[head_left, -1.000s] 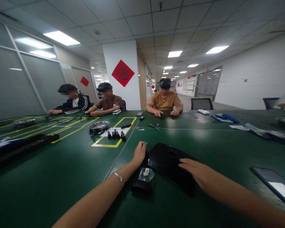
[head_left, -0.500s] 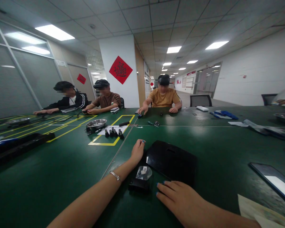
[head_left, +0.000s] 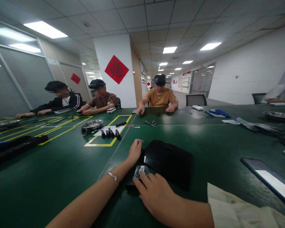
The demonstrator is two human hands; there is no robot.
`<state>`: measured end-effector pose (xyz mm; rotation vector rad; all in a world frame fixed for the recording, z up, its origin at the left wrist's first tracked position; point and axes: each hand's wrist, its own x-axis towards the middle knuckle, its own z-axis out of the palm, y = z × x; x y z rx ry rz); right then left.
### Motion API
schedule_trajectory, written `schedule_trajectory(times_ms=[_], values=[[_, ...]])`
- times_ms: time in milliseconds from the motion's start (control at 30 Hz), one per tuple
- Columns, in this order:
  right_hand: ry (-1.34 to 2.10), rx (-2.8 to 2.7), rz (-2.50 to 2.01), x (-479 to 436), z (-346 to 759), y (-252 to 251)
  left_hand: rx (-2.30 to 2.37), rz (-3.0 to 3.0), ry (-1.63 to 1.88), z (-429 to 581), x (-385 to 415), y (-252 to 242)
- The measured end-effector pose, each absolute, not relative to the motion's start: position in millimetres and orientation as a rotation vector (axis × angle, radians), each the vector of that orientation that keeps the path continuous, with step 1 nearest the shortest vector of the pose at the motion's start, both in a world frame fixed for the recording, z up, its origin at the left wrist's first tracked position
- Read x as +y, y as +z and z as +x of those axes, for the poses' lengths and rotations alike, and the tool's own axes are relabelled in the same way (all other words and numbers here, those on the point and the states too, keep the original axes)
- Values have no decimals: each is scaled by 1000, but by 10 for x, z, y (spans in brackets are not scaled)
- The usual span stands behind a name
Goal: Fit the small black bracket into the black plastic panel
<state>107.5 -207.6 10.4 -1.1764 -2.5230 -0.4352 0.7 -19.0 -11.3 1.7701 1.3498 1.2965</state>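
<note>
My left hand [head_left: 134,151] rests on the green table at the left edge of a flat black panel [head_left: 171,161], fingers curled against it. My right hand [head_left: 154,193] lies in front of the panel, its fingertips touching a small clear plastic bag [head_left: 140,171] with a white piece inside. The bag sits on top of a small black block [head_left: 130,183]. The fingers of the right hand are bent over the bag and block; a firm grip does not show.
A phone or tablet [head_left: 268,179] lies at the right. Past a yellow-taped rectangle stand several small black parts [head_left: 110,134] and a metal bowl [head_left: 92,125]. Three people sit across the table. A long black tray [head_left: 14,147] lies at the left.
My right hand left the top of the black panel, drew back toward me, then moved left onto the plastic bag. The left hand stayed put. The view drifted slightly.
</note>
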Motion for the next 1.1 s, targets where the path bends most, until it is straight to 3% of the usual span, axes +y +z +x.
schedule_trajectory(times_ms=[200, 267, 433, 500, 800, 1100], values=[[-297, -2492, -1097, -2032, 1176, 262, 1350, 1772, 1299, 9, -201, -117], [7, -2383, -1148, -1986, 1270, 441, 1343, 1774, 1303, 14, -204, -114], [1265, -1909, -1293, -1714, 1605, 876, 1361, 1753, 1279, 24, -208, -93], [1462, -1697, -1286, -1597, 1765, 987, 1357, 1758, 1276, 23, -211, -92], [1163, -1350, -1431, -1223, 2376, 1079, 1367, 1746, 1273, 18, -194, -109], [1182, -1341, -1495, -1137, 2362, 912, 1352, 1763, 1274, 11, -186, -125]])
